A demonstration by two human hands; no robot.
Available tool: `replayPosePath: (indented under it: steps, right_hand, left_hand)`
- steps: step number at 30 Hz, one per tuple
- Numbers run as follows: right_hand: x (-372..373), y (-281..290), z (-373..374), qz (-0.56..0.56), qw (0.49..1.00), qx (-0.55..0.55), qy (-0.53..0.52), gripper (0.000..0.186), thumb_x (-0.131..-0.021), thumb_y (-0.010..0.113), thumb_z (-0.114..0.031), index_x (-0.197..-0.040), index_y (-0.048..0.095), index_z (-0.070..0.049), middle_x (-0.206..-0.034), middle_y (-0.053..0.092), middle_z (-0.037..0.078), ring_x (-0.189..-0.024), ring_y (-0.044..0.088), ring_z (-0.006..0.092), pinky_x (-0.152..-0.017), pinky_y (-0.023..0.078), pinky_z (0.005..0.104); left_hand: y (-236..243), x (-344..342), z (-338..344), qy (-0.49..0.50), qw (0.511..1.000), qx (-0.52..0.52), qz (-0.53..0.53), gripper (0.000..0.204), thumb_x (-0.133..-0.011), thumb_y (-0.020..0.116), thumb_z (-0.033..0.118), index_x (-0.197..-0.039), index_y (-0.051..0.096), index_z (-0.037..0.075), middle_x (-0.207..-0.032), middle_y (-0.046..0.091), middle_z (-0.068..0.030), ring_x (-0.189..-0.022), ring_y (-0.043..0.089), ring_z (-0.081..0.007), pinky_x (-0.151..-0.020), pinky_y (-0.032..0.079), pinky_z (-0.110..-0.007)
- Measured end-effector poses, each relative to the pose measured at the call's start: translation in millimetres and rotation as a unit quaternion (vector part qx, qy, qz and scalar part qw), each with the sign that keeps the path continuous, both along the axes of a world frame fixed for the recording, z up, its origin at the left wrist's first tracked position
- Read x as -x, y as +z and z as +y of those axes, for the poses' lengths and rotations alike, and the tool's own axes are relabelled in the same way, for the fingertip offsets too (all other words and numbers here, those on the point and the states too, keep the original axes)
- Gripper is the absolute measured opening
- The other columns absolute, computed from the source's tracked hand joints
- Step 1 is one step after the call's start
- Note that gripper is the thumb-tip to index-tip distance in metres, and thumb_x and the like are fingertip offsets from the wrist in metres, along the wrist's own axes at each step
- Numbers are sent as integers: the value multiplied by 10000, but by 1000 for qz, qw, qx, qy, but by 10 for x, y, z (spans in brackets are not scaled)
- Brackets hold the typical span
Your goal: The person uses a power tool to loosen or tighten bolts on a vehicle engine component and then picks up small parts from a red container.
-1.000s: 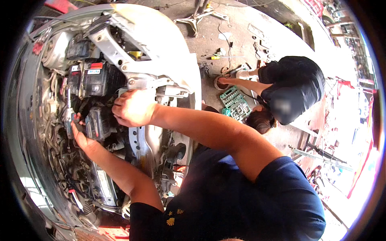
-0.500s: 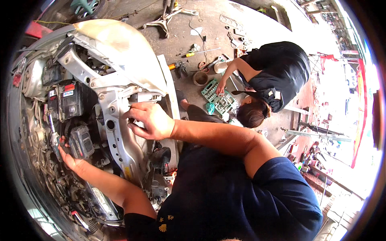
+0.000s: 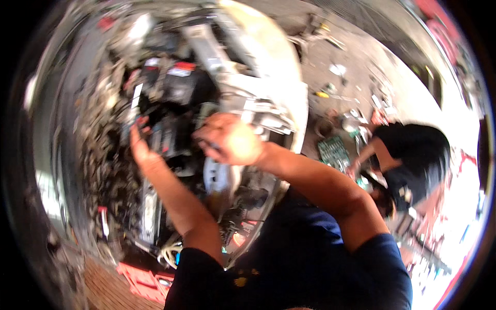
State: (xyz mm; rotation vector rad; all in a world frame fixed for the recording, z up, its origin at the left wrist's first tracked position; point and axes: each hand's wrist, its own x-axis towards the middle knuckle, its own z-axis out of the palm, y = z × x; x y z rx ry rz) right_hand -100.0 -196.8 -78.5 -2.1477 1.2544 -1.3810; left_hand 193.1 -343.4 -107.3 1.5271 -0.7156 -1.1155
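The picture is blurred. My left hand (image 3: 142, 142) is wrapped around an upright silver tool (image 3: 136, 101) with red on it, over the car's engine bay. My right hand (image 3: 222, 139) is curled beside the silver body frame (image 3: 212, 175); what its fingers hold, if anything, is unclear. A black battery (image 3: 178, 85) with a red top lies above my hands, and a dark housing (image 3: 173, 137) sits between them.
To the right, another person (image 3: 413, 155) in black bends over the floor by a green socket set (image 3: 333, 152). A car stand (image 3: 330, 39) and scattered tools lie farther back. A red plastic item (image 3: 144, 281) is at the bottom left.
The view has swung, shifting everything rightward since half a second ago. My right hand's fingers look more curled. The other person's arm moved down to the socket set over the last second.
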Motion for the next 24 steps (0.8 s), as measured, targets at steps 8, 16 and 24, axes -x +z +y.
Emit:
replayPosePath:
  steps: [8, 16, 24]
  right_hand:
    - [-214, -84, -479, 112, 994, -11, 10, 154, -859, 738, -200, -929, 708, -66, -838, 699, 118, -763, 702, 328, -675, 587, 423]
    - [-254, -83, -503, 178, 983, -51, -9, 130, -843, 750, -182, -860, 698, -64, -865, 724, 105, -761, 704, 329, -656, 569, 418]
    - [-315, -81, -514, 164, 986, -36, -17, 195, -868, 721, -257, -820, 677, -73, -824, 696, 101, -743, 696, 333, -642, 575, 443]
  left_hand:
    - [-273, -251, -37, -49, 940, 58, 333, 337, -1093, 548, 356, -1218, 646, 58, -1090, 743, -115, -739, 603, -151, -659, 525, -303]
    - [-193, -166, 13, -29, 934, 70, 350, 321, -1090, 560, 318, -1226, 620, 33, -1100, 739, -150, -714, 604, -169, -634, 524, -322]
    - [-179, -217, -9, -23, 937, 58, 344, 299, -1071, 598, 329, -1134, 649, 42, -1036, 732, -123, -717, 588, -157, -640, 514, -321]
